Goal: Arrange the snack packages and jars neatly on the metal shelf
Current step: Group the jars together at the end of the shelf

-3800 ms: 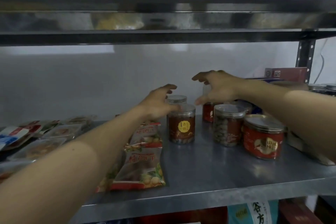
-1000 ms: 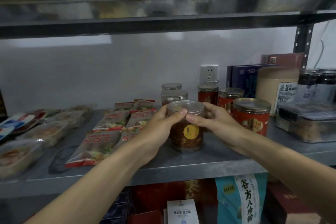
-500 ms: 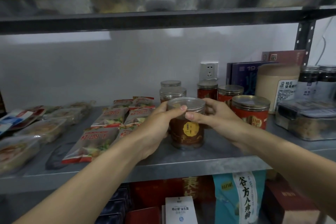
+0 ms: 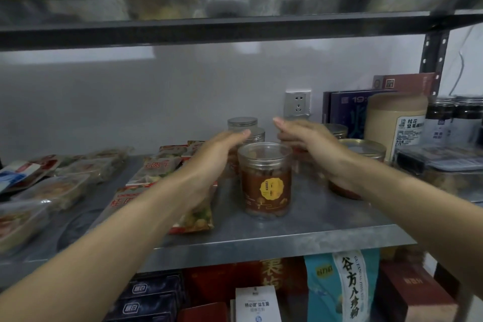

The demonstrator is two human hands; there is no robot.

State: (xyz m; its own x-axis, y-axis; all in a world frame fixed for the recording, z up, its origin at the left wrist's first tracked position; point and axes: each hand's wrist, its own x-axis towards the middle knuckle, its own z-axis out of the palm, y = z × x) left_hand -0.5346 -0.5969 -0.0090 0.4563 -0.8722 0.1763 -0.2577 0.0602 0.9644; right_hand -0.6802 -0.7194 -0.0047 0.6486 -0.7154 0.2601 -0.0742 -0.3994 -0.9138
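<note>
Head view looks down onto the metal shelf [image 4: 326,219], where a clear jar [image 4: 265,183] with brown contents and a round yellow label stands upright near the front edge, about mid-frame; nothing holds it.

Taking that jar as the centre of the clock, the left hand [image 4: 219,157] is at ten o'clock, just beside the lid, fingers straight and together, palm turned towards the jar, holding nothing. The right hand [image 4: 311,144] is at two o'clock, also flat and empty, fingers stretched forward; no contact with the jar shows.

At twelve o'clock, further back, stand two silver-lidded jars [image 4: 243,123], one behind the other; the left fingertips overlap the nearer one, and I cannot tell whether they touch it. At three o'clock a red tin [image 4: 364,148] with a gold lid is partly hidden behind the right forearm.

At nine o'clock the snack packages [image 4: 154,168] lie flat in rows with red-printed labels, the left forearm crossing over the nearest of them; beyond these, still at nine o'clock, are clear tray packs [image 4: 62,188], lying at loose angles.

At one o'clock a wall socket [image 4: 298,103] sits on the back wall. At two o'clock are a blue box [image 4: 345,110], a tan canister [image 4: 394,123] and two dark jars [image 4: 454,115]; a clear lidded box [image 4: 449,162] lies at three o'clock by the right edge.

At six o'clock, under the shelf, a teal bag [image 4: 342,285] stands beside a white box [image 4: 257,303]; dark boxes [image 4: 151,293] are stacked at seven o'clock.
</note>
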